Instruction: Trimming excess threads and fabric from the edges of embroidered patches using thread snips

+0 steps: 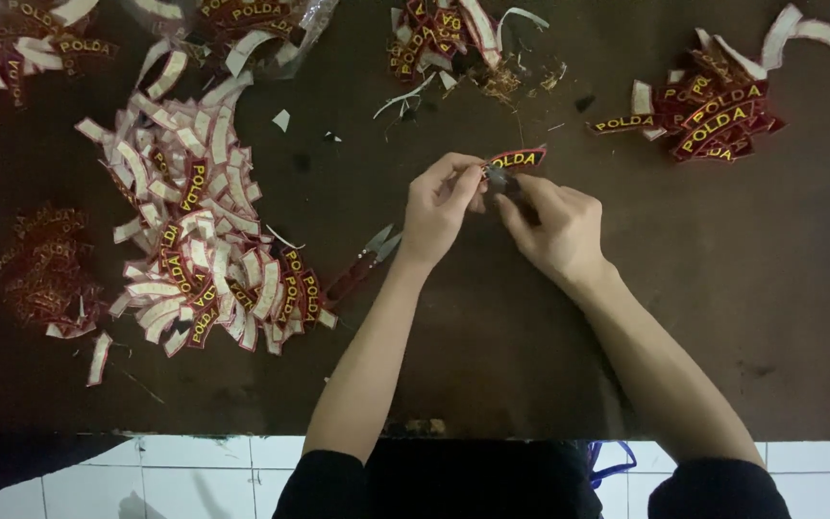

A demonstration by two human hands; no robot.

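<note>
Seen from above, both forearms reach over a dark table [722,288]. The left hand [439,207] pinches a curved red patch [518,159] by its end; the right hand [554,226] curls closed around a small dark tool beside it.
</note>
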